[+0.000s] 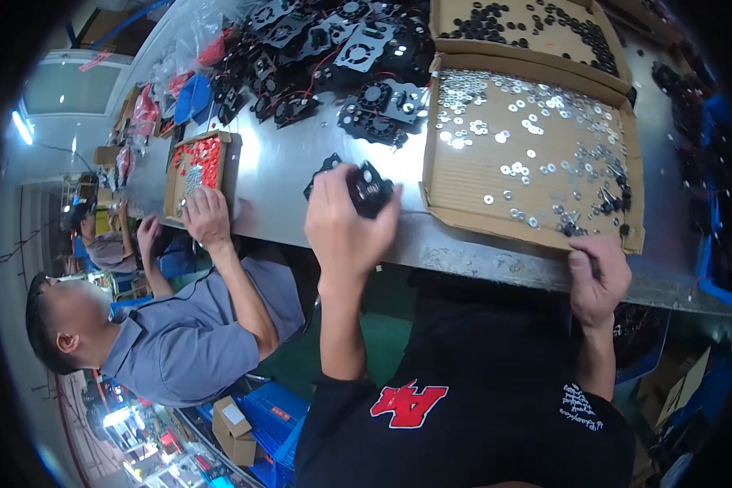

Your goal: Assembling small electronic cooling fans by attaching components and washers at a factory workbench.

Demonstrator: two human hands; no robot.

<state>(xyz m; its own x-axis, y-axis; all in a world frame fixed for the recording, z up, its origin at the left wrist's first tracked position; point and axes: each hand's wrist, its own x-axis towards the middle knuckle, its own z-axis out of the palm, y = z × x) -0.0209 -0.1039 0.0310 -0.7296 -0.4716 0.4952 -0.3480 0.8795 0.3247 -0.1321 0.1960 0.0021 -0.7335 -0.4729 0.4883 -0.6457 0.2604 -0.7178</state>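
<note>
A black part [372,192] is over the metal table [278,191], between the fingers and thumb of the left hand [346,224]. The right hand [600,281] curls at the near edge of a cardboard tray [464,179]; whether it holds anything, I cannot tell. Washers [531,124] lie scattered in the tray. Fan units [378,114] pile up beyond the part. At left, a co-worker's hand [207,217] reaches into a small box [226,175].

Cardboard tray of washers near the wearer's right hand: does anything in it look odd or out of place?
Several dark pieces lie among silvery washers toward the near right corner of the tray, close to the right hand. They contrast with the pale metal, though they may belong there.
</note>
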